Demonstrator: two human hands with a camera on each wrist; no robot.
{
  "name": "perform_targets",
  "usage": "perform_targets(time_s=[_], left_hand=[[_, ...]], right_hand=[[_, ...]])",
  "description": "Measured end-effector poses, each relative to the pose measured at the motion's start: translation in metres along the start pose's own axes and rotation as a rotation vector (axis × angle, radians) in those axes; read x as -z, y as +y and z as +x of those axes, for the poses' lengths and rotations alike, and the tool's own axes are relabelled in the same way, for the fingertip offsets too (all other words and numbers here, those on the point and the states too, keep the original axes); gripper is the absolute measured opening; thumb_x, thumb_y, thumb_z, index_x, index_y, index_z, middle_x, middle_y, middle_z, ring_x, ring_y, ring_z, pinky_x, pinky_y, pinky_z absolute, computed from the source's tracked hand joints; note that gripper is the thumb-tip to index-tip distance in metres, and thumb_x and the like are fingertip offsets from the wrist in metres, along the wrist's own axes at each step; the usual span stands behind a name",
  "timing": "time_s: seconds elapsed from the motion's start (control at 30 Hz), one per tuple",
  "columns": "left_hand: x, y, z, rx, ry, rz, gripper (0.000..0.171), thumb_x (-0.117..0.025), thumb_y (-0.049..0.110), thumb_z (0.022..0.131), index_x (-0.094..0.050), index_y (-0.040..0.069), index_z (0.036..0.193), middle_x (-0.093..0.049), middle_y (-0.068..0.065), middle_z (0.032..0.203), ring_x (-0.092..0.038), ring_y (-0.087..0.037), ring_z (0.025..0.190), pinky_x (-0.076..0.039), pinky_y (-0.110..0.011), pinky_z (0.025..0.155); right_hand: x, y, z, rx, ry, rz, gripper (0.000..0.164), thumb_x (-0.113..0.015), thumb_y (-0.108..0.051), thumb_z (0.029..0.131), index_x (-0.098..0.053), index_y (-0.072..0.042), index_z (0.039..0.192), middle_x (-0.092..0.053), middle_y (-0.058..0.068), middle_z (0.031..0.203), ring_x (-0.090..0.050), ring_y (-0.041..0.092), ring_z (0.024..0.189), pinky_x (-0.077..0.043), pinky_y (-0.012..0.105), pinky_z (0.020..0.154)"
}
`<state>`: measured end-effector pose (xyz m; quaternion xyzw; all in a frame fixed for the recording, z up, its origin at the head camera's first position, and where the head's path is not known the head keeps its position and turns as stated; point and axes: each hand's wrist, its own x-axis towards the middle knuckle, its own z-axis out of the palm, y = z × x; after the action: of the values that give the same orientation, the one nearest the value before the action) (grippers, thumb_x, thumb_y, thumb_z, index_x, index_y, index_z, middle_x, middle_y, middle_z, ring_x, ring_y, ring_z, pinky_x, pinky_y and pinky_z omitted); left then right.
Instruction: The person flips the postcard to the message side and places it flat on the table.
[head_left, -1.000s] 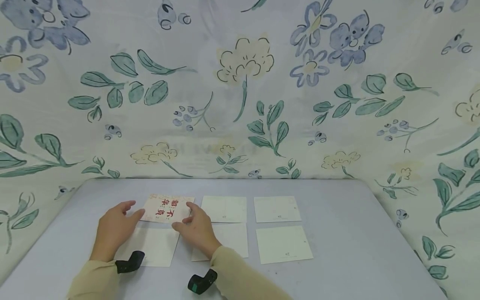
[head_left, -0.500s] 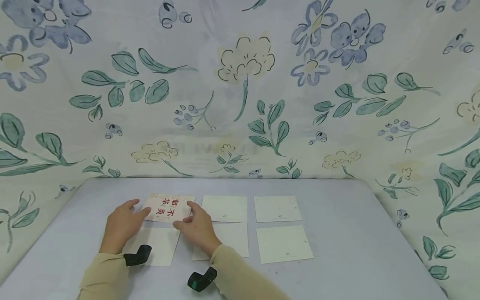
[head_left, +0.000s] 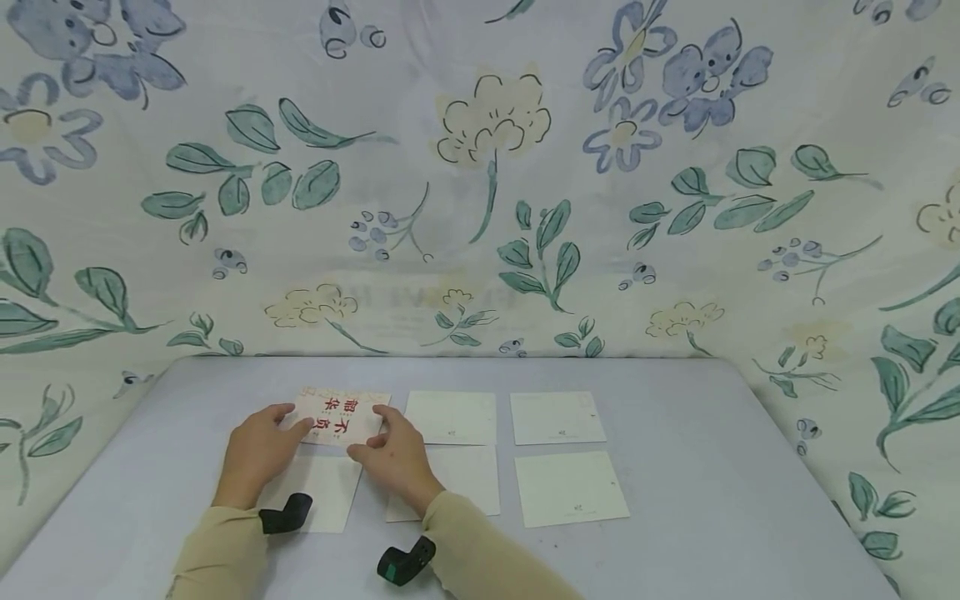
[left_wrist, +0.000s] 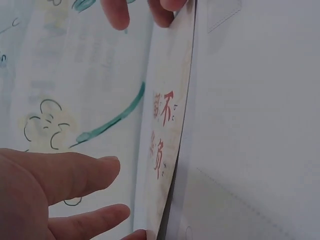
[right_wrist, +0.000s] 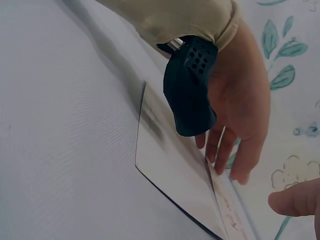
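A postcard with red Chinese characters (head_left: pixel 341 423) lies at the back left of the table, face up. My left hand (head_left: pixel 258 454) is at its left end, thumb and index finger spread over that edge. At the opposite end is my right hand (head_left: pixel 401 458), its fingertips touching the right edge and near corner. In the left wrist view the near edge of the printed postcard (left_wrist: pixel 167 125) stands slightly off the surface below. The fingers of the right hand (right_wrist: pixel 245 95) reach down to it almost straight in the right wrist view. A pale postcard (head_left: pixel 330 492) lies just in front, partly behind the left wrist.
Two pale postcards, one at the back (head_left: pixel 450 417) and one in front (head_left: pixel 468 483), form the middle column. Another column on the right has a back postcard (head_left: pixel 558 418) and a front postcard (head_left: pixel 573 490). A floral cloth (head_left: pixel 480 208) hangs behind the white table (head_left: pixel 697 483).
My left hand has moved right, from beside the printed postcard's left edge to over it. The right hand and the postcards have stayed nearly in place.
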<state>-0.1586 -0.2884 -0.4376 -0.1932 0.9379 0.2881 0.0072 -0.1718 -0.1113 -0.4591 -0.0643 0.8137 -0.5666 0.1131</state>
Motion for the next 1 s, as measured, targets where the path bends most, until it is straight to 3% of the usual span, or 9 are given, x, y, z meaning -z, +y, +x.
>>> perform_targets(time_s=[0.43, 0.77, 1.0], left_hand=[[-0.001, 0.001, 0.000, 0.016, 0.051, -0.037, 0.054, -0.052, 0.028, 0.091, -0.043, -0.008, 0.131, -0.040, -0.034, 0.132, -0.036, -0.050, 0.120, -0.032, -0.060, 0.096], [0.006, 0.004, 0.000, 0.052, 0.081, -0.085, 0.053, -0.050, 0.029, 0.092, -0.044, -0.006, 0.132, -0.041, -0.032, 0.131, -0.039, -0.049, 0.117, -0.036, -0.058, 0.093], [0.010, 0.003, -0.004, 0.046, 0.119, -0.091, 0.050, -0.049, 0.026, 0.092, -0.046, -0.007, 0.129, -0.045, -0.032, 0.128, -0.042, -0.048, 0.114, -0.038, -0.056, 0.090]], right_hand=[[-0.001, 0.005, 0.002, 0.058, 0.061, 0.079, 0.049, -0.073, -0.021, 0.077, -0.057, -0.020, 0.123, -0.058, -0.009, 0.080, -0.054, 0.005, 0.074, -0.047, 0.023, 0.066], [-0.002, 0.009, 0.004, 0.181, 0.094, 0.142, 0.046, -0.070, -0.012, 0.079, -0.058, -0.019, 0.122, -0.062, 0.000, 0.101, -0.054, 0.004, 0.078, -0.047, 0.020, 0.067], [-0.005, 0.010, 0.004, 0.183, 0.101, 0.184, 0.045, -0.068, -0.010, 0.080, -0.058, -0.021, 0.123, -0.061, -0.004, 0.109, -0.058, 0.008, 0.088, -0.048, 0.020, 0.074]])
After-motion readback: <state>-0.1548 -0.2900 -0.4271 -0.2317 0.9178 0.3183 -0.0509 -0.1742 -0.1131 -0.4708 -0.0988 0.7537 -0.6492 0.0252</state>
